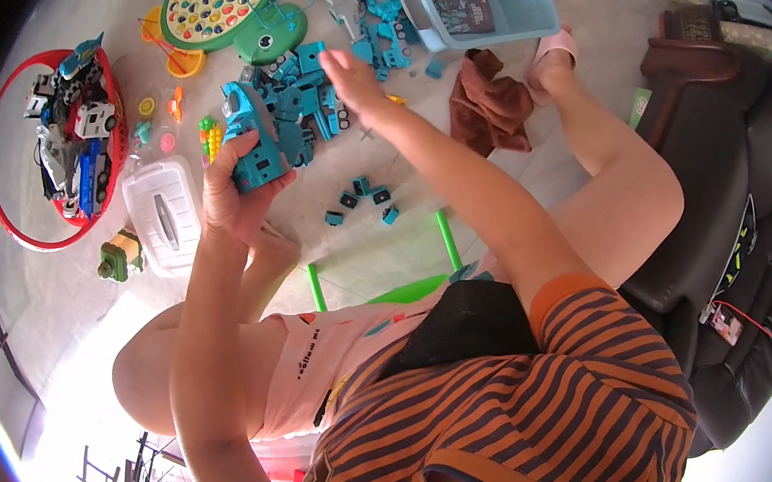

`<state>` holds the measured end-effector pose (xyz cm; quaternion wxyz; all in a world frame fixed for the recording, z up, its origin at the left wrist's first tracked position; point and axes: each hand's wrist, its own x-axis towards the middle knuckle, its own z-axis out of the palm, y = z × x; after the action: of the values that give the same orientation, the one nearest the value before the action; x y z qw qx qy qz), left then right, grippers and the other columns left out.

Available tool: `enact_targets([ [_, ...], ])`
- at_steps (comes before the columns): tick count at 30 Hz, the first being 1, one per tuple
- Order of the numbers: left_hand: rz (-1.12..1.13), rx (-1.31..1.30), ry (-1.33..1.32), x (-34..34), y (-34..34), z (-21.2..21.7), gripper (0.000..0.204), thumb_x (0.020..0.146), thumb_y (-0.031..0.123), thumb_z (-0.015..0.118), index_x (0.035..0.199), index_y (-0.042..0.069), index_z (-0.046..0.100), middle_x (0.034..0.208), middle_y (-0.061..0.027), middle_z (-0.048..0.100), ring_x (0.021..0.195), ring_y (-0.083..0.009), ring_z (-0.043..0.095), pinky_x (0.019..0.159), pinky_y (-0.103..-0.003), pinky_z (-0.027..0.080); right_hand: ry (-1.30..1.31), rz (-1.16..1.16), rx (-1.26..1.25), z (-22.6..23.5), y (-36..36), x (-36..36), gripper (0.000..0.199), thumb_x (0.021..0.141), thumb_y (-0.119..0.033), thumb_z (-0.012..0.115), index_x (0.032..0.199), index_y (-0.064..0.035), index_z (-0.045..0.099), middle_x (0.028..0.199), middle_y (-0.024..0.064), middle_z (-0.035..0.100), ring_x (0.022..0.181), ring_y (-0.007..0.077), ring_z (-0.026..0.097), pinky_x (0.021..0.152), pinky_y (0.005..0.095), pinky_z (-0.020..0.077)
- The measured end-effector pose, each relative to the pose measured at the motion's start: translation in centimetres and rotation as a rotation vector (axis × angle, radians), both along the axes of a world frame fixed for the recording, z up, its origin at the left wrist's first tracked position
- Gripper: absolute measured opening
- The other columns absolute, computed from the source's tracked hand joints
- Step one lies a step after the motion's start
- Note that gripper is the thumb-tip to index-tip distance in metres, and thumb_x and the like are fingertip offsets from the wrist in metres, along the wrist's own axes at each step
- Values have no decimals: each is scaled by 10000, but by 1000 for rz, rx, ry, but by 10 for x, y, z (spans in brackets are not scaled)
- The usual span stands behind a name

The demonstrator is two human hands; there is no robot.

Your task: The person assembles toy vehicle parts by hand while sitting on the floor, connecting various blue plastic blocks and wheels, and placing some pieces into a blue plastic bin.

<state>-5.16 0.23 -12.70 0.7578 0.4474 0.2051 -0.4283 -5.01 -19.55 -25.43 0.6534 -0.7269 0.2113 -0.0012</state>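
Observation:
My left hand is closed around a teal toy vehicle, holding it up at the near left side of a heap of teal toy pieces. Over the right part of that heap hovers my right hand, its fingers stretched out and nothing seen in them. Whether its fingertips touch any piece I cannot tell. Closer to me, several small teal and black blocks lie loose on the floor.
At the left, a red-rimmed basket holds toy vehicles, with a white lidded box nearby. A green turtle-shaped fishing game lies at the back. Rightward are a blue tub, a brown cloth and a dark leather sofa.

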Motion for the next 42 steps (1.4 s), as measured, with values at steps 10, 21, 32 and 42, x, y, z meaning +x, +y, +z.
enact_targets([
  [10,4,40,-20,0,-7,7,472,733,300,582,1109,45,458,1003,-111,555,905,-232,547,720,-352,461,450,242,-850,-76,-100,-31,422,732,-292,624,1115,-198,475,1154,165,441,1076,345,434,825,416,414],
  [21,44,43,-19,0,-8,8,440,740,303,578,1088,58,469,976,-90,563,863,-202,542,732,-349,442,98,-221,287,-46,-88,-48,316,694,-81,668,961,-74,499,864,74,571,787,187,577,651,287,457],
  [32,91,41,-25,4,-10,18,427,701,310,621,1041,96,478,947,-72,544,843,-190,519,729,-359,432,46,36,1145,44,-76,-23,432,826,-379,398,1073,-48,527,995,116,596,772,237,583,653,401,467],
  [42,123,56,-23,5,-9,17,441,692,315,628,1028,67,484,935,-76,545,836,-196,514,726,-362,430,-118,225,1180,58,-71,-24,550,784,-472,501,1137,-52,465,1193,181,471,905,248,547,756,417,440],
])
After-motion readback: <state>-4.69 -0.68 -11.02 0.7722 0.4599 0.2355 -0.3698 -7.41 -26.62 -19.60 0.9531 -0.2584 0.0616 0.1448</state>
